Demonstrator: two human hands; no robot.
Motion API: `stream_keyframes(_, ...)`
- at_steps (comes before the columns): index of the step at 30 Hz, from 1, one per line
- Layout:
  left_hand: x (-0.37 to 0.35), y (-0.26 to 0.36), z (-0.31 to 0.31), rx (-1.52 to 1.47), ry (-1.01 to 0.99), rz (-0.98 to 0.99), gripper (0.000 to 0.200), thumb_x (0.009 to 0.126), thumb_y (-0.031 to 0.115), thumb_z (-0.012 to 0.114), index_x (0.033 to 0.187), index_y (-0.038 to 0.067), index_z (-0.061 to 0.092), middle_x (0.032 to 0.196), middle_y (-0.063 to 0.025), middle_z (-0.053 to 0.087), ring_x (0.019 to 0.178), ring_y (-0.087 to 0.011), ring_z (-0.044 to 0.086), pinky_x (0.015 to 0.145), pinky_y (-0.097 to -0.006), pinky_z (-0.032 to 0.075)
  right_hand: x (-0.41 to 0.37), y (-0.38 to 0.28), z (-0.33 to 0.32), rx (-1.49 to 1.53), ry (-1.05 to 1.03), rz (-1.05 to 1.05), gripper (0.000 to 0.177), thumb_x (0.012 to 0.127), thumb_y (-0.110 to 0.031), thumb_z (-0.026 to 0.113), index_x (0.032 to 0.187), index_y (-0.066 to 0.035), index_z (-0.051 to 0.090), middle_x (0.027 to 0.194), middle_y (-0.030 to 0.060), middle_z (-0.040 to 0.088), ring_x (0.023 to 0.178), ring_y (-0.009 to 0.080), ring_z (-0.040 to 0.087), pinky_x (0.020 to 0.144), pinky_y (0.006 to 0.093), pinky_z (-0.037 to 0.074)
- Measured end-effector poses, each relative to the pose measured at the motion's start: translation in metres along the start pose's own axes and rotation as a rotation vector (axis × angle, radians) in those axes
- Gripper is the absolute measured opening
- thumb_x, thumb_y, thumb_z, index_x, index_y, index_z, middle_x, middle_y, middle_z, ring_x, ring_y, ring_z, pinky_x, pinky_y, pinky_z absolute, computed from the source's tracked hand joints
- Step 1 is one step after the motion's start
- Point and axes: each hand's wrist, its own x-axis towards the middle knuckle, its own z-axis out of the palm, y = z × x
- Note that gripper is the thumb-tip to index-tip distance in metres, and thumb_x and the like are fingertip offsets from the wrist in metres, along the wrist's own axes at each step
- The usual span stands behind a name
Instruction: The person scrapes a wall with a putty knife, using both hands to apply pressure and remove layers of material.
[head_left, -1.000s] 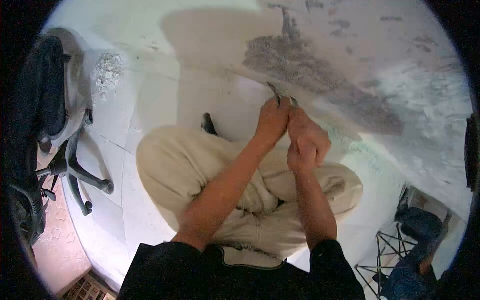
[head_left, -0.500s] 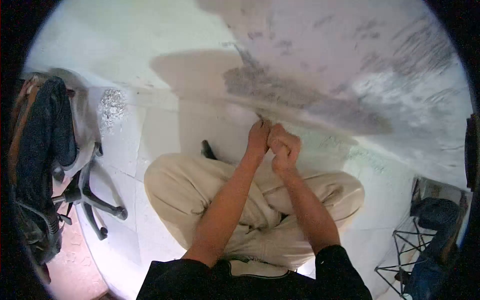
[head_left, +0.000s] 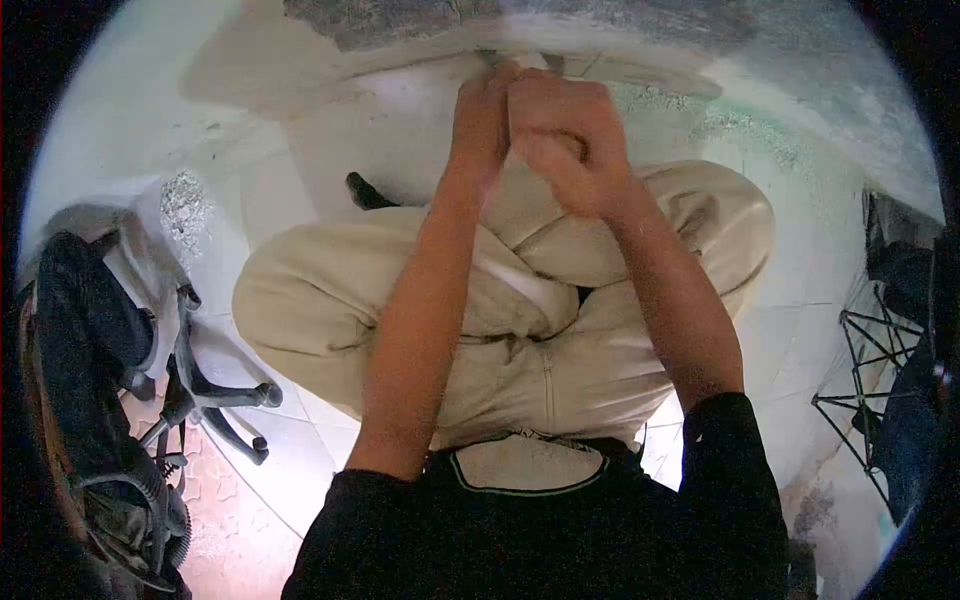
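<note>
Both hands are together near the top centre, beyond my crossed legs in beige trousers [head_left: 400,290]. My left hand [head_left: 482,115] has its fingers bent at the foot of the wall, and what they hold, if anything, is hidden. Pressed against it on the right is my right hand [head_left: 570,130], curled closed, its contents out of sight. A small pale thing [head_left: 540,62] shows just past the fingertips, too blurred to name.
On the left stands an office chair [head_left: 215,395] with dark clothing [head_left: 85,310] over it. A black wire-frame stand [head_left: 870,390] is at the right. The stained wall [head_left: 800,60] crosses the top, above the tiled floor [head_left: 800,270].
The view has shifted, so the hands and legs appear larger and the hands higher in the picture. Both hands are still together, with the right one still curled.
</note>
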Motion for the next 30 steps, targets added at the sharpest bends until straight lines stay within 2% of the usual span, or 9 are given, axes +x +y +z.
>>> stream_keyframes(3,-0.002,-0.011,0.001,-0.742,-0.306,-0.519,0.029,0.081,0.013,0.056,0.107,0.001,0.056,0.100,-0.0155,0.059,0.097,-0.0364,0.052,0.082,-0.0460,0.042,-0.014,0.016,0.014,-0.034,0.048,0.147,0.021,0.074,-0.015,0.054,0.063,0.001,0.047,0.057,0.0081,0.044,0.051,0.0254,0.041,0.055,0.0367,0.038)
stream_keyframes(5,0.000,-0.027,0.008,0.076,-0.012,0.201,0.022,0.083,0.014,0.055,0.100,0.001,0.059,0.097,-0.0142,0.061,0.091,-0.0305,0.056,0.080,-0.0404,0.044,0.005,-0.010,0.009,-0.088,-0.050,0.022,0.018,0.070,-0.018,0.057,0.065,-0.001,0.053,0.062,0.0106,0.052,0.058,0.0298,0.050,0.060,0.0381,0.043)
stream_keyframes(9,0.003,-0.009,-0.001,0.196,0.013,0.322,0.021,0.084,0.015,0.055,0.098,0.001,0.061,0.094,-0.0122,0.061,0.086,-0.0270,0.057,0.080,-0.0385,0.044,0.001,0.007,0.007,-0.024,0.013,0.119,0.017,0.064,-0.022,0.061,0.061,-0.006,0.056,0.062,0.0120,0.056,0.060,0.0330,0.056,0.059,0.0410,0.046)
stream_keyframes(11,0.000,0.009,0.002,-0.867,-0.102,-0.477,0.021,0.083,0.017,0.056,0.095,0.001,0.061,0.094,-0.0116,0.061,0.089,-0.0272,0.056,0.082,-0.0392,0.043,-0.004,0.012,0.009,-0.025,0.013,0.016,0.015,0.066,-0.018,0.058,0.061,-0.004,0.054,0.058,0.0103,0.051,0.054,0.0298,0.051,0.055,0.0385,0.043)
stream_keyframes(14,0.017,0.014,-0.005,-0.988,-0.094,-0.477,0.026,0.082,0.017,0.056,0.100,-0.001,0.058,0.101,-0.0150,0.058,0.099,-0.0333,0.052,0.090,-0.0425,0.040,0.006,-0.002,0.004,0.008,0.039,-0.097,0.014,0.064,-0.016,0.059,0.059,-0.005,0.052,0.056,0.0088,0.048,0.051,0.0292,0.048,0.052,0.0383,0.041)
stream_keyframes(15,0.016,0.007,0.001,-0.985,-0.090,-0.478,0.026,0.082,0.017,0.056,0.100,-0.001,0.058,0.101,-0.0150,0.058,0.099,-0.0333,0.052,0.090,-0.0425,0.040,0.009,-0.006,0.005,0.041,0.072,-0.108,0.015,0.061,-0.019,0.061,0.058,-0.008,0.052,0.057,0.0091,0.050,0.054,0.0319,0.052,0.053,0.0407,0.043)
stream_keyframes(17,-0.001,-0.010,0.020,0.020,0.199,0.160,0.027,0.083,0.016,0.055,0.104,-0.001,0.055,0.105,-0.0161,0.057,0.100,-0.0345,0.053,0.090,-0.0417,0.040,0.011,-0.009,0.007,0.026,0.021,-0.108,0.013,0.061,-0.018,0.061,0.059,-0.008,0.053,0.057,0.0091,0.051,0.054,0.0316,0.053,0.054,0.0401,0.043)
stream_keyframes(26,0.010,-0.009,0.011,-0.167,-0.221,-0.220,0.027,0.083,0.014,0.055,0.108,0.002,0.054,0.114,-0.0188,0.053,0.109,-0.0370,0.046,0.091,-0.0439,0.039,0.005,-0.002,0.001,0.011,-0.020,-0.054,0.013,0.063,-0.017,0.060,0.059,-0.007,0.053,0.056,0.0085,0.050,0.052,0.0306,0.051,0.050,0.0372,0.042)
stream_keyframes(30,0.009,0.011,0.004,-0.181,0.010,-0.119,0.020,0.085,0.013,0.053,0.099,-0.001,0.055,0.110,-0.0194,0.053,0.104,-0.0359,0.049,0.086,-0.0430,0.040,0.015,-0.007,0.005,-0.005,0.034,-0.144,0.022,0.071,-0.014,0.056,0.055,-0.002,0.046,0.051,0.0069,0.040,0.045,0.0203,0.038,0.045,0.0331,0.031)
